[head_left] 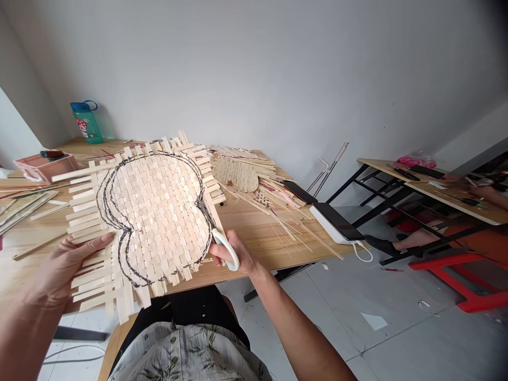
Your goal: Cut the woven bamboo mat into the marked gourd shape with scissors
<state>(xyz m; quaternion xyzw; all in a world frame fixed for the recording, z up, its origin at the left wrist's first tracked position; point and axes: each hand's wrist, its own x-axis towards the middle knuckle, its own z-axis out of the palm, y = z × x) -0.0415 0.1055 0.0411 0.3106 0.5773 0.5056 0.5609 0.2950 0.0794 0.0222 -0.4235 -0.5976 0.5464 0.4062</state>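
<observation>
A sheet of woven pale strips [166,211] spans the space between my two hands, over the front edge of a wooden table [246,222], its lower fringe hanging out above my lap. My left hand [59,264] is clamped on the sheet's left border, thumb pressed flat across the loose strip ends, the other fingers mostly hidden beneath. My right hand [240,255] is closed around the pale handles of a pair of scissors [226,250] at the opposite border. From that hand, the weave lies to the left and slightly forward. The scissors' long axis slants up and to the left, away from my body, with the blades along the right side of a dark, stitch-like outline [126,231], pointing at the notch where its two lobes meet. The right hand is plainly the nearer to that notch; the left sits close to the matching notch on the far side. How wide the blades stand I cannot tell, as they show too thin against the weave. Beyond the sheet, a smaller woven piece [238,173] rests among loose strips on the table, and a blue-capped bottle [88,125] stands at the back left.
</observation>
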